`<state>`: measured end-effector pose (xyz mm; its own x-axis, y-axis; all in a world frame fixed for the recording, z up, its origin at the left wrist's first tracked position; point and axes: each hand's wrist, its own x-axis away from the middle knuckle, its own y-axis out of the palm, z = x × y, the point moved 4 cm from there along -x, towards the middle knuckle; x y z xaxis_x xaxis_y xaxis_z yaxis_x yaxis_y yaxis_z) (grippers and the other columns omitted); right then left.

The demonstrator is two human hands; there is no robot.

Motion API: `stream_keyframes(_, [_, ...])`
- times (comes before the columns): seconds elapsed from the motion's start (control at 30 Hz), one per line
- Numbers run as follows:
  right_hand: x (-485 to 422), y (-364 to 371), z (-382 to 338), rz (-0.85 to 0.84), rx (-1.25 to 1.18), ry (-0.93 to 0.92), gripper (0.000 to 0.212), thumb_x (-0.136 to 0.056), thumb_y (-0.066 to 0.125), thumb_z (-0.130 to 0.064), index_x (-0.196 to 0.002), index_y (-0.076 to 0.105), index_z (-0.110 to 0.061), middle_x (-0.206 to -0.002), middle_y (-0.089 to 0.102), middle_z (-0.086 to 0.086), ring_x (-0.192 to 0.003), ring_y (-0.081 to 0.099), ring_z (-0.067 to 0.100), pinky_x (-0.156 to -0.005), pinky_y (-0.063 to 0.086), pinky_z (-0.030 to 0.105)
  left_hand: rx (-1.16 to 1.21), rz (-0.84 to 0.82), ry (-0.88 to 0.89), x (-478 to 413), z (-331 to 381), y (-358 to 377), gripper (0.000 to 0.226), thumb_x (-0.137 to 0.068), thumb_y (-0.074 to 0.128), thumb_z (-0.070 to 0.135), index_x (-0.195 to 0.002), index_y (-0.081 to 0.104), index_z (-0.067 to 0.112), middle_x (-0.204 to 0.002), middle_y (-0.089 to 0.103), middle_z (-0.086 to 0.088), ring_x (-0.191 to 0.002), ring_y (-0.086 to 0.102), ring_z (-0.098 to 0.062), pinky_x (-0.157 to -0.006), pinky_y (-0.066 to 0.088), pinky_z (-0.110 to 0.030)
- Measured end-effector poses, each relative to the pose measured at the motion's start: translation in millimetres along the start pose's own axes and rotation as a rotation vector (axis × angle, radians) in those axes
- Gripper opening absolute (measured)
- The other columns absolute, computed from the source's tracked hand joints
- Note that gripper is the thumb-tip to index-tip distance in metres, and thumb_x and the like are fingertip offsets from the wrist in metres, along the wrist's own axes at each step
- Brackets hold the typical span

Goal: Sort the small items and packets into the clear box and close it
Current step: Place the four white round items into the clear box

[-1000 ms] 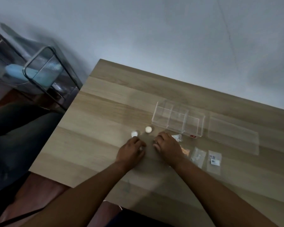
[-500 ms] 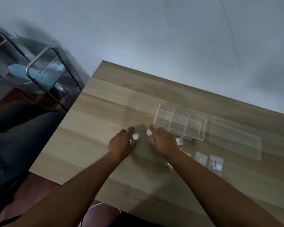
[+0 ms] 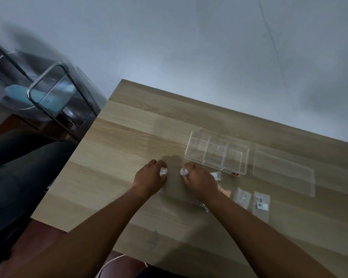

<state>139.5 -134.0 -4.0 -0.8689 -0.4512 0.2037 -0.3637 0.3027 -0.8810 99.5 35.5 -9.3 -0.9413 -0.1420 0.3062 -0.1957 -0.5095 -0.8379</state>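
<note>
Pinched in the fingertips of each hand, a small white round item is held just above a wooden table [image 3: 129, 137]. The left hand [image 3: 150, 180] is closed around one white item [image 3: 163, 171], and the right hand [image 3: 199, 180] is closed around the other white item [image 3: 183, 172]; the two hands are close together, with a narrow gap between them.

Up and to the right of the right hand, the clear box [image 3: 217, 152] is seen standing open on the table. Three compartments are shown side by side, and all appear empty. Its long axis is laid from left to right, slanting slightly downward toward the right. Its near-left corner is just beside the right hand's knuckles, so the right hand is judged the nearer of the two; a longer reach across would be needed from the left.

Further right, flat on the table and apart from the box, a clear lid [image 3: 283, 173] is seen. Several small clear packets [image 3: 260, 201] are laid in front of the box, to the right of the right wrist, one partly hidden by it. Contents of the packets are too small to be told.

A metal-framed stand [image 3: 54, 93] is seen to the left, off the table.
</note>
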Motion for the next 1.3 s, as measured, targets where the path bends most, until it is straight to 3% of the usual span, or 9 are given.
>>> stream_keyframes(0.13, [15, -6, 11, 0.048, -0.104, 0.043, 0.025, -0.092, 0.049, -0.033, -0.116, 0.052, -0.026, -0.115, 0.06, 0.009, -0.098, 0.062, 0.029, -0.076, 0.05, 0.035, 0.075, 0.084, 0.088, -11, 21, -20, 0.035, -0.085, 0.065, 0.03, -0.119, 0.06, 0.026, -0.113, 0.062, -0.004, -0.097, 0.065, -0.027, -0.077, 0.053, -0.035])
stream_keyframes(0.3, [32, -16, 28, 0.137, -0.11, 0.106, 0.022, -0.092, 0.049, -0.037, -0.112, 0.05, -0.028, -0.109, 0.063, 0.001, -0.09, 0.064, 0.022, -0.066, 0.047, 0.03, 0.056, 0.16, 0.275, -46, 74, -45, 0.036, -0.084, 0.067, 0.031, -0.12, 0.06, 0.031, -0.11, 0.063, -0.001, -0.094, 0.066, -0.022, -0.076, 0.057, -0.037])
stream_keyframes(0.43, [46, -22, 41, 0.138, -0.145, 0.166, 0.031, -0.09, 0.053, -0.032, -0.12, 0.05, -0.026, -0.113, 0.061, 0.005, -0.091, 0.063, 0.025, -0.073, 0.051, 0.034, -0.12, 0.136, 0.449, -78, 110, -45, 0.032, -0.086, 0.064, 0.03, -0.118, 0.062, 0.031, -0.112, 0.066, -0.002, -0.098, 0.064, -0.023, -0.076, 0.052, -0.034])
stream_keyframes(0.63, [62, -26, 58, 0.158, -0.184, 0.222, 0.039, -0.09, 0.054, -0.033, -0.128, 0.045, -0.028, -0.122, 0.056, 0.004, -0.098, 0.063, 0.025, -0.078, 0.049, 0.032, -0.508, 0.056, 0.61, -109, 131, -23, 0.033, -0.089, 0.061, 0.032, -0.122, 0.062, 0.031, -0.121, 0.069, -0.001, -0.112, 0.057, -0.026, -0.091, 0.045, -0.037])
stream_keyframes(0.83, [71, -37, 69, 0.255, -0.203, 0.207, 0.036, -0.087, 0.059, -0.029, -0.122, 0.05, -0.026, -0.116, 0.061, 0.007, -0.091, 0.066, 0.024, -0.074, 0.056, 0.035, -0.655, 0.066, 0.685, -113, 135, -9, 0.03, -0.094, 0.053, 0.032, -0.122, 0.064, 0.032, -0.119, 0.072, 0.001, -0.111, 0.056, -0.026, -0.089, 0.043, -0.036])
stream_keyframes(0.97, [67, -47, 73, 0.294, -0.196, 0.202, 0.039, -0.086, 0.061, -0.027, -0.124, 0.052, -0.022, -0.117, 0.062, 0.008, -0.099, 0.063, 0.024, -0.079, 0.056, 0.037, -0.723, 0.084, 0.724, -112, 135, -7, 0.036, -0.095, 0.052, 0.026, -0.129, 0.06, 0.032, -0.123, 0.071, -0.001, -0.111, 0.056, -0.027, -0.091, 0.042, -0.038])
stream_keyframes(1.13, [40, -68, 64, 0.335, -0.216, 0.178, 0.036, -0.087, 0.063, -0.027, -0.121, 0.054, -0.019, -0.109, 0.062, 0.007, -0.085, 0.065, 0.022, -0.068, 0.05, 0.029, -0.455, 0.181, 0.631, -106, 125, -22, 0.037, -0.088, 0.065, 0.029, -0.125, 0.063, 0.027, -0.121, 0.067, -0.003, -0.113, 0.055, -0.027, -0.091, 0.043, -0.039])
stream_keyframes(1.2, [22, -77, 56, 0.344, -0.206, 0.145, 0.035, -0.086, 0.063, -0.027, -0.119, 0.055, -0.018, -0.108, 0.062, 0.008, -0.085, 0.065, 0.024, -0.068, 0.052, 0.032, -0.183, 0.232, 0.448, -103, 110, -29, 0.035, -0.085, 0.068, 0.028, -0.12, 0.065, 0.026, -0.115, 0.066, -0.005, -0.109, 0.058, -0.026, -0.089, 0.048, -0.039])
stream_keyframes(1.3, [-9, -86, 42, 0.316, -0.175, 0.098, 0.031, -0.087, 0.061, -0.028, -0.116, 0.056, -0.019, -0.105, 0.062, 0.008, -0.087, 0.064, 0.026, -0.068, 0.052, 0.034, 0.242, 0.182, 0.089, -97, 80, -26, 0.034, -0.084, 0.068, 0.022, -0.118, 0.064, 0.023, -0.105, 0.068, -0.005, -0.096, 0.066, -0.022, -0.081, 0.05, -0.03])
